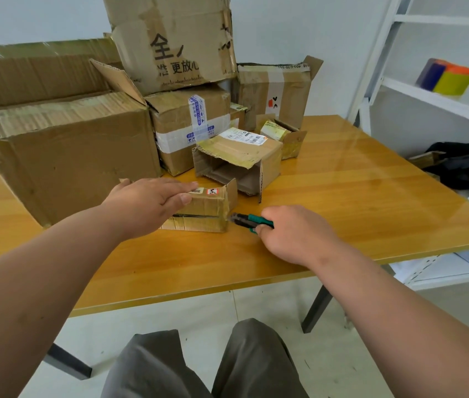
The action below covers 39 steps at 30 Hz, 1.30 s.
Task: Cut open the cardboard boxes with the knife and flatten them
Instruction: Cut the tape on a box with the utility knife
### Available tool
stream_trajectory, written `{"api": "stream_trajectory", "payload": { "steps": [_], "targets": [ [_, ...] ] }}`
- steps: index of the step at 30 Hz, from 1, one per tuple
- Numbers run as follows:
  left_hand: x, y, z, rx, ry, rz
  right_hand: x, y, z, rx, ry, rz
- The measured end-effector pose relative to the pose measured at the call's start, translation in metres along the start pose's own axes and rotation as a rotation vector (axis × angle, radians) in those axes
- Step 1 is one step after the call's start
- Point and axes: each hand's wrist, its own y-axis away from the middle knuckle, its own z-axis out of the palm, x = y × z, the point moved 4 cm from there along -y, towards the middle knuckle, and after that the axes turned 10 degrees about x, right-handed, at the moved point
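A small taped cardboard box [208, 212] lies on the wooden table [342, 202] in front of me. My left hand [152, 205] presses flat on its top, fingers spread over the near edge. A dark slit runs along the box's front face. My right hand [290, 234] grips a green and black utility knife [249, 220], whose tip touches the box's right front corner at the end of the slit.
Several more cardboard boxes stand behind: a large one [69, 156] at left, an open-ended one [236, 165] just beyond, a stack [175, 47] at the back. A white shelf unit [442, 90] stands at right. The table's near edge is close to my knees.
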Motion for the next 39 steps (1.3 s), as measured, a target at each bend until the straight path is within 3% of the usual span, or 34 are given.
{"api": "stream_trajectory", "payload": {
  "steps": [21, 34, 39],
  "targets": [
    [0.002, 0.001, -0.001, -0.012, 0.001, 0.003, -0.009, 0.005, 0.005, 0.085, 0.026, -0.062],
    [0.001, 0.0, -0.002, -0.06, 0.0, 0.019, -0.015, 0.009, 0.003, 0.03, 0.069, -0.067],
    [0.0, -0.002, -0.003, -0.058, 0.008, 0.003, -0.014, 0.014, 0.0, -0.033, 0.209, -0.12]
  ]
}}
